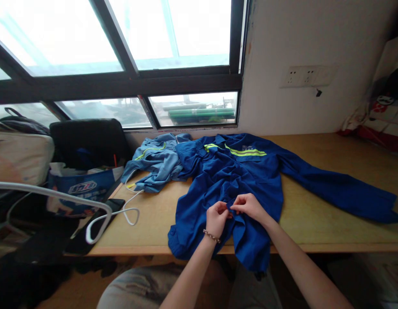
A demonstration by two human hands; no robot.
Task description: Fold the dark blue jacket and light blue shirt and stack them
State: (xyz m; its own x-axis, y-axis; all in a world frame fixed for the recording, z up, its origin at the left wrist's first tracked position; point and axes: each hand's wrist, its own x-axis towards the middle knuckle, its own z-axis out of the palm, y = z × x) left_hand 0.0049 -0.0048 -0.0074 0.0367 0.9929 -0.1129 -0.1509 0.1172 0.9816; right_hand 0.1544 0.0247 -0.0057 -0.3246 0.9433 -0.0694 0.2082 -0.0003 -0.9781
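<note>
A dark blue work jacket (259, 184) with yellow-green reflective strips lies spread on the wooden table, its lower part hanging over the front edge. One sleeve stretches out to the right. At the jacket's front, low down, my left hand (217, 218) pinches the cloth, a beaded bracelet on its wrist. Close beside it, my right hand (249, 207) also has thumb and forefinger pressed together on the fabric. Any button or small part between the fingertips is too small to make out. Left of the jacket lies a crumpled lighter blue garment (165, 165) with a yellow-green stripe.
The wooden table (314, 231) runs along the wall below a window (173, 38). A white curved tube (102, 206) and a cable lie at its left, near a blue printed bag (79, 189) and a black chair back (89, 141). Sockets (308, 76) are on the wall.
</note>
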